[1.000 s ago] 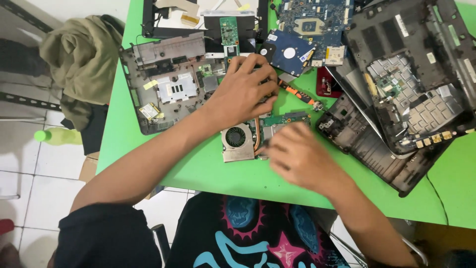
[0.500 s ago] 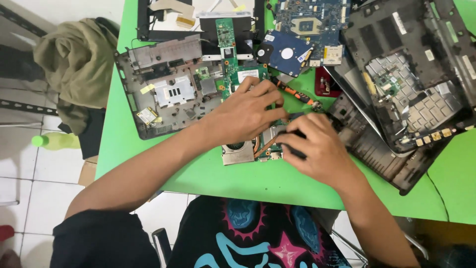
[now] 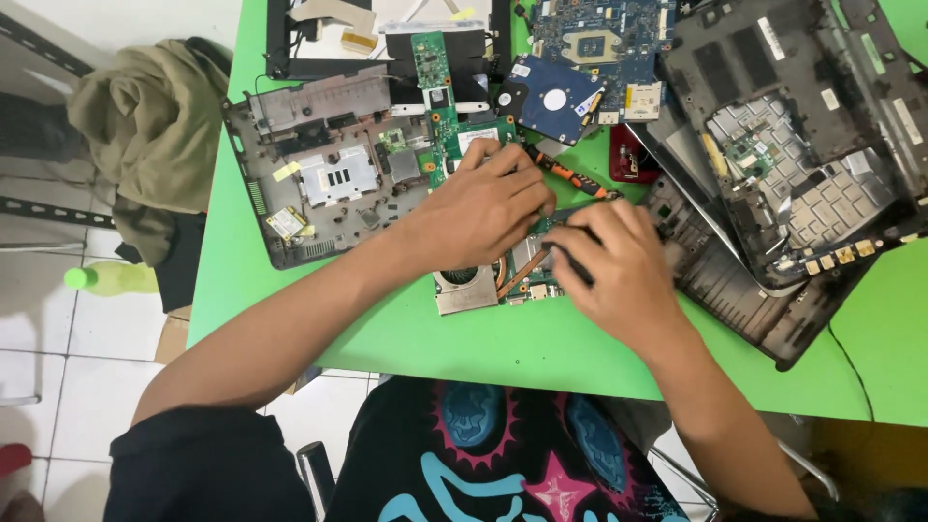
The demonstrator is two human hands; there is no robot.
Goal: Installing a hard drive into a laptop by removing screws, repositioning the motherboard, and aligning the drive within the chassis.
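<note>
both forearms come in from the lower edge and meet over a small circuit board (image 3: pixel 530 259) with a cooling fan (image 3: pixel 464 287) and copper heat pipe (image 3: pixel 514 274), which lies on the green table (image 3: pixel 387 338) just in front of the person. the left hand (image 3: pixel 478 208) lies palm down, wrist bent slightly, fingers spread and pressed flat on the board's upper part, holding it in place rather than gripping it. the right hand (image 3: pixel 609 266) is curled, knuckles up, fingers bent toward the board's right end; they seem pinched on something small and dark, but what it is cannot be told. an orange-handled tool (image 3: pixel 570 179) lies just beyond the two hands. left of the left hand sits an opened laptop base (image 3: pixel 324 164); above are a hard drive (image 3: pixel 549 99) and a blue motherboard (image 3: pixel 599 39).
</note>
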